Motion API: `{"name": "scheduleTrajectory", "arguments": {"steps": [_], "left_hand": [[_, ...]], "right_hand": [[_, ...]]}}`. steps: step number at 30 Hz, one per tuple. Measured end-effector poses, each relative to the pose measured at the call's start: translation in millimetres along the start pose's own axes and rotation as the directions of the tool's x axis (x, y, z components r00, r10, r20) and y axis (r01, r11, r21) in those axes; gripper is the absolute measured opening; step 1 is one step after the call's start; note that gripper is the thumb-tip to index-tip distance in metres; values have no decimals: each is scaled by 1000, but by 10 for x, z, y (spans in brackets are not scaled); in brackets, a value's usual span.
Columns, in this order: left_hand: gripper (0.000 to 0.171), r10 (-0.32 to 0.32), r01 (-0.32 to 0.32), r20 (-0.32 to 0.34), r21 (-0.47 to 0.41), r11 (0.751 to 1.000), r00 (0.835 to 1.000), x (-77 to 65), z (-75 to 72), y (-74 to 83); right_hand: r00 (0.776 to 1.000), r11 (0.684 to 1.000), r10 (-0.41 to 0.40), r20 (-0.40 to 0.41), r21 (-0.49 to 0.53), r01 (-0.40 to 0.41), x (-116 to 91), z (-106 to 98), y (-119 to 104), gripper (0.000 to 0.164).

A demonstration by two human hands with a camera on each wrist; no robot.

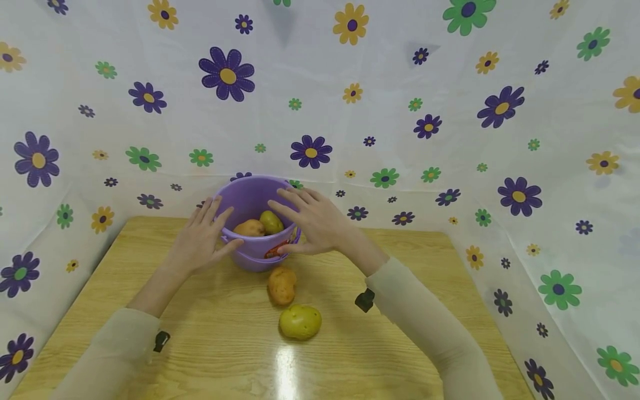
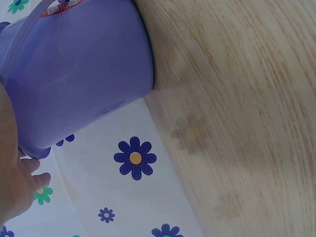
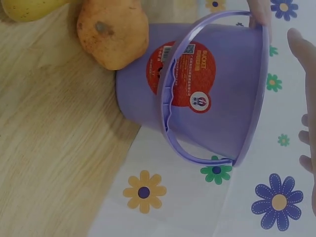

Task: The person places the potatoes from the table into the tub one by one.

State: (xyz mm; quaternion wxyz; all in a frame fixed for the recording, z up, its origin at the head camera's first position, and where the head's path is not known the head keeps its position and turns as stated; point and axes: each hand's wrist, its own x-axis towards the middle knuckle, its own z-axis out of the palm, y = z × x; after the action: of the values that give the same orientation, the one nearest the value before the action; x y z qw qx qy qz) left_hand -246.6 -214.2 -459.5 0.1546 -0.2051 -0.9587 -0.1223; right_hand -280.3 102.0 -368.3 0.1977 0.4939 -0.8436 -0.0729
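A purple bucket point(image 1: 252, 244) stands upright on the table with its handle hanging down at the front. Inside lie a brown-orange lumpy fruit or vegetable point(image 1: 249, 228) and a green-yellow one point(image 1: 271, 222). My left hand point(image 1: 200, 239) is at the bucket's left rim, fingers straight and spread; in the left wrist view its fingers show beside the rim. Over the right side of the rim is my right hand point(image 1: 320, 222), fingers extended and spread; the right wrist view shows its fingers point(image 3: 302, 47) apart from the bucket.
Just in front of the bucket lies another brown-orange lumpy piece point(image 1: 282, 285), with a yellow-green oval one point(image 1: 300, 322) nearer to me. All stand on a wooden table point(image 1: 225, 344). A white flower-patterned cloth point(image 1: 310, 61) encloses the back and sides.
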Motion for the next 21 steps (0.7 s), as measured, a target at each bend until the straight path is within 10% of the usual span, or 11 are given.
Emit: {"name": "scheduleTrajectory", "arguments": {"steps": [21], "left_hand": [[85, 15, -15, -7, -4, 1000, 1000, 5, 20, -2]], "right_hand": [[995, 999, -43, -95, 0, 43, -448, 54, -258, 103]]}}
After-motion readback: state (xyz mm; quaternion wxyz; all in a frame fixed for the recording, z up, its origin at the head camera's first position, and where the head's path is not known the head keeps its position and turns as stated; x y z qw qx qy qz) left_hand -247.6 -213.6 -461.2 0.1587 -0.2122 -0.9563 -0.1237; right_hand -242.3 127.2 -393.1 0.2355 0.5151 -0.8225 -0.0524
